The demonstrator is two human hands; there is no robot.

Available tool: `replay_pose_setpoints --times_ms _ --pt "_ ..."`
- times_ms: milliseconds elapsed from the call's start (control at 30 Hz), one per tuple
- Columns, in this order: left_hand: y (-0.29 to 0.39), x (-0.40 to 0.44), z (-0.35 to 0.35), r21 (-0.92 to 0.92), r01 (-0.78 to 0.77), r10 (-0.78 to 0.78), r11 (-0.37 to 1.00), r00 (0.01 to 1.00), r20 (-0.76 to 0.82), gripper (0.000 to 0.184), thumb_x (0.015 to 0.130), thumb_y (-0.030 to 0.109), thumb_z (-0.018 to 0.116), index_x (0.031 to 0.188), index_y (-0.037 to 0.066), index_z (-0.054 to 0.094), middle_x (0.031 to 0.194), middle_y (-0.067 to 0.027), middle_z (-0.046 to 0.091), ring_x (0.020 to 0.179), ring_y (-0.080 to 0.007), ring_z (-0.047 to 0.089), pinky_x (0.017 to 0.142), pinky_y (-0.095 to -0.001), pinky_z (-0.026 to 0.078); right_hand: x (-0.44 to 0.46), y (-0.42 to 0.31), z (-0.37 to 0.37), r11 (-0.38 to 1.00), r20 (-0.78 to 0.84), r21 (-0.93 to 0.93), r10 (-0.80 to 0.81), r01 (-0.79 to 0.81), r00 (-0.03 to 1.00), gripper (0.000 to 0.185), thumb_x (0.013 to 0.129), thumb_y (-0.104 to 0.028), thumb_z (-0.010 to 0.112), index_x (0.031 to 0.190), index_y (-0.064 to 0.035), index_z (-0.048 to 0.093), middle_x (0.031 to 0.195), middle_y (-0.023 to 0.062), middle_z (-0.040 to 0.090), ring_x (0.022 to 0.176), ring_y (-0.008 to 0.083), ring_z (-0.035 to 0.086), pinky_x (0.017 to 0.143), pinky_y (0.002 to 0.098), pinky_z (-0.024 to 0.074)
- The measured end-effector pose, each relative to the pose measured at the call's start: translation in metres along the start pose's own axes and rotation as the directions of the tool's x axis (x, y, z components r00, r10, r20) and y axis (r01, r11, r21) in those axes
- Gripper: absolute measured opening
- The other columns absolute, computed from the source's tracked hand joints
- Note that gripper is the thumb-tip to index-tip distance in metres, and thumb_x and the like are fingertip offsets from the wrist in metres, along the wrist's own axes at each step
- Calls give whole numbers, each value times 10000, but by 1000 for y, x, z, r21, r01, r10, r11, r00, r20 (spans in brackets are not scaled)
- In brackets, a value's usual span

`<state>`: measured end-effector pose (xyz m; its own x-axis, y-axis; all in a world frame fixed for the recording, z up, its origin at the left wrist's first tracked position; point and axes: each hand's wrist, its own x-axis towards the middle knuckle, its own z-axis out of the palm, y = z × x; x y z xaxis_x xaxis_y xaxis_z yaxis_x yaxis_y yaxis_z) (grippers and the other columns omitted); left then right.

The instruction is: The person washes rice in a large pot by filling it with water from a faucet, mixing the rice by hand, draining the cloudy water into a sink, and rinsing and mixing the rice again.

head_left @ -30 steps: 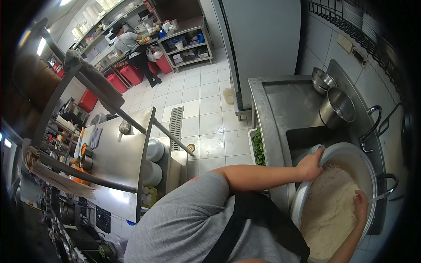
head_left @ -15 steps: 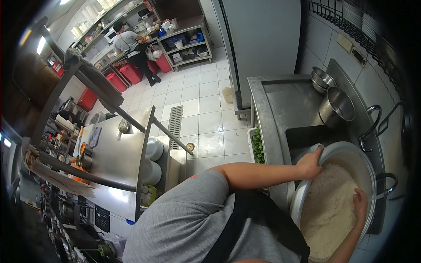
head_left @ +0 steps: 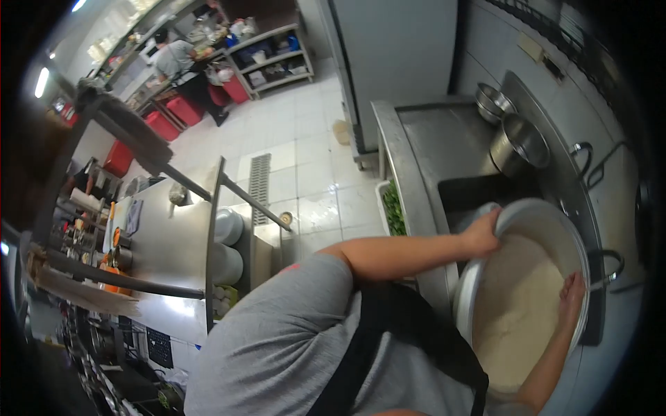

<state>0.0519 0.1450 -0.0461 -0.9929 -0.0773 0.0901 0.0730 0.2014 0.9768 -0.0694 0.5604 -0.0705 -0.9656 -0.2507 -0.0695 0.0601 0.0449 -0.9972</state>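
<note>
At near right, round whitish tub [head_left: 547, 225] sitting beside grey steel sink [head_left: 444, 142], holding pale cream mass [head_left: 517, 308], left hand [head_left: 481, 236] gripping its far rim, right hand [head_left: 570, 297] resting half-curled by its right wall, hold unclear

"How much of the big pot [head_left: 548, 225] shows?"
"Its near end hides behind the apron [head_left: 423, 322] and right forearm [head_left: 550, 357]."
"The right hand [head_left: 571, 295]?"
"Blurred."
"The distant co-worker [head_left: 177, 64]?"
"What lies before them is too small to tell."

Tub [head_left: 553, 225] higher in view, blurrier
</note>
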Motion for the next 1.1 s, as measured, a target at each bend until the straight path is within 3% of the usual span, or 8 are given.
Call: replay_pose_setpoints --times_ms 33,100,233,367,567,633,900,1100 --pt "8 -2 -4 -39 74 -72 997 996 60 762 613 76 671 1301 23 348 1169 -183 519 1131 -276 485 955 -330 376 -8 -19 10 875 161 415 199 -249 967 99 896 -164 509 902 -72 544 698 45 525 621 149 516 555 258 435" --pt "5 0 -5 -60 149 -141 987 983 118 779 625 71 663 1324 21 322 1216 -184 491 1140 -292 474 963 -334 376 -22 -20 34 798 -190 591 278 -117 941 148 916 -186 473 891 -50 527 718 62 546 685 191 537 668 285 463" --pt "10 -2 -11 136 68 -73 988 997 28 753 592 96 727 1258 11 386 1148 -175 533 1048 -279 520 909 -363 427 -22 3 -7 673 -1 739 36 -23 999 138 872 -71 487 913 44 552 881 153 603 840 235 590 799 319 496" --pt "7 -4 -10 -331 132 -51 934 969 243 687 620 -43 579 1267 18 354 1126 -158 521 1024 -273 524 865 -365 447 -38 -49 27 459 143 883 -69 -96 987 253 850 -106 515 999 99 528 980 197 585 957 305 564 887 369 468" --pt "19 -7 -9 -302 165 -84 939 961 262 765 637 -22 548 1335 -48 236 1189 -189 470 1051 -266 505 897 -333 412 -124 -137 45 945 -303 163 322 -284 897 295 924 -175 440 1048 76 534 974 171 577 924 264 581 843 328 498" --pt "27 -9 -13 -329 191 -99 925 956 277 779 640 -22 546 1344 -56 215 1200 -196 463 1058 -269 502 905 -332 408 -140 -128 34 810 -446 -292 355 -509 822 377 912 -271 489 1067 71 523 980 177 573 908 265 586 801 356 517" --pt "22 -9 -10 -319 168 -86 933 963 255 748 655 -35 517 1341 -58 221 1235 -204 437 1112 -271 472 951 -328 371 -152 -72 88 369 -530 -559 529 -742 663 868 768 -431 648 1396 -28 205 1376 167 339 1062 284 516 815 386 496" --pt "26 -8 -8 -250 159 -93 955 962 255 731 658 -32 506 1337 -54 235 1238 -199 431 1130 -265 453 968 -325 347 -106 -31 146 311 -347 -750 566 -583 748 1183 617 -535 740 1394 49 67 1442 273 94 1349 349 140 1096 391 186"
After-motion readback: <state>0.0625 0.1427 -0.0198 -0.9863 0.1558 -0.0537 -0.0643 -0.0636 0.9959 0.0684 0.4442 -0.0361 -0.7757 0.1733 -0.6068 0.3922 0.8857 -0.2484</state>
